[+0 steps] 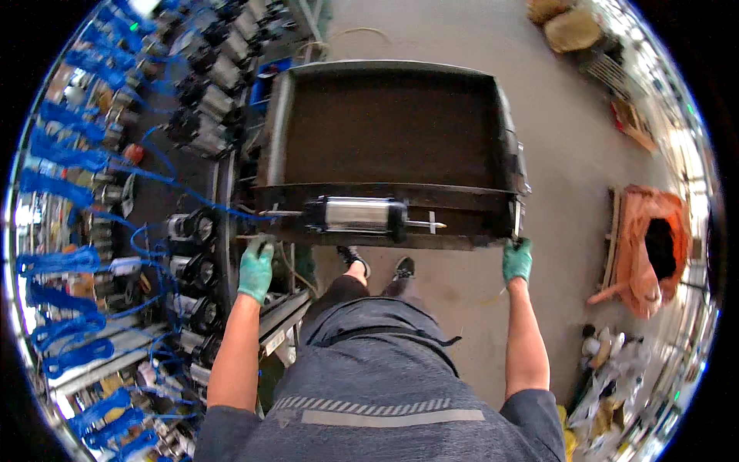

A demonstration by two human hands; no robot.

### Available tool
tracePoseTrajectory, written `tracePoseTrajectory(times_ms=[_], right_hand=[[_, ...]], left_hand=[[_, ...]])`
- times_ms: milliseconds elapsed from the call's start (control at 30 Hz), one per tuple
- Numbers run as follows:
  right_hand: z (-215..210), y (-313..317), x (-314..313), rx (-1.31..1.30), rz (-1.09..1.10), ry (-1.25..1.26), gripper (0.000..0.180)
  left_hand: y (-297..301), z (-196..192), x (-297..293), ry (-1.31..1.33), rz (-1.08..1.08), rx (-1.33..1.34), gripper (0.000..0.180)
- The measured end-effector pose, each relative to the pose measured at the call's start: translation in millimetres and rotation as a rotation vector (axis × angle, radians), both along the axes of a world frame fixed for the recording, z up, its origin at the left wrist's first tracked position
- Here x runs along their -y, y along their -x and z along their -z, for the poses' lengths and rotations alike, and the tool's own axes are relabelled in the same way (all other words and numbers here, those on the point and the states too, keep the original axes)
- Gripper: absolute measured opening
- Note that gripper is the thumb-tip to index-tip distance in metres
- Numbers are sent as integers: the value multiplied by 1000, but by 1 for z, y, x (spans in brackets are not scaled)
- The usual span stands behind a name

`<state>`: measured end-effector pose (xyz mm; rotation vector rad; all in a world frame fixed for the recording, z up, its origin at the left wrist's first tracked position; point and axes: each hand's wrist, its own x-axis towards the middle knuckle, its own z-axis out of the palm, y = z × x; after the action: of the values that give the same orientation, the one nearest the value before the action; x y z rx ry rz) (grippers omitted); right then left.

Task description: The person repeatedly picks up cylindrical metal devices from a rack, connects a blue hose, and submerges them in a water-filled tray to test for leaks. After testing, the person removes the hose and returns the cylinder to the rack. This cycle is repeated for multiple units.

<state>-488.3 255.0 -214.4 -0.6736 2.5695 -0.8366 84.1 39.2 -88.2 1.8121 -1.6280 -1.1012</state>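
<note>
Before me stands a large dark metal cart [385,65], box-like, with a brown floor and raised walls. My left hand [256,271], in a green glove, is closed at its near left corner; the fingertips are partly hidden. At the near right corner my right hand [517,262], also gloved in green, is wrapped round the cart's edge. Across the near ledge, between both hands, lies a pneumatic cylinder [356,215] with a silver body, black end caps and a thin rod out of each end. Neither hand touches the cylinder. Both arms are stretched forward.
Along the left runs a workbench with several similar cylinders [202,269], blue hoses and blue hanging straps [65,192]. An orange sack [643,285] stands on the right, with plastic bags [616,377] nearer me. Brown sacks [572,31] lie far right. A hose [362,31] crosses the floor.
</note>
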Motion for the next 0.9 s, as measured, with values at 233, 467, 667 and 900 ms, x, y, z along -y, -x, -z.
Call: tracePoseTrajectory(times_ms=[233, 467, 667, 900], right_hand=[[-98, -67, 74, -183, -432, 92, 29], [-173, -216, 186, -140, -1010, -153, 31], [-173, -211, 226, -133, -1115, -421, 21], [-233, -138, 233, 16, -808, -268, 15]], left_hand=[[-61, 25, 55, 213, 74, 462, 26], [-65, 38, 126, 8, 605, 1057, 55], [-79, 25, 161, -105, 950, 1086, 48], [-91, -43, 185, 117, 978, 816, 35]])
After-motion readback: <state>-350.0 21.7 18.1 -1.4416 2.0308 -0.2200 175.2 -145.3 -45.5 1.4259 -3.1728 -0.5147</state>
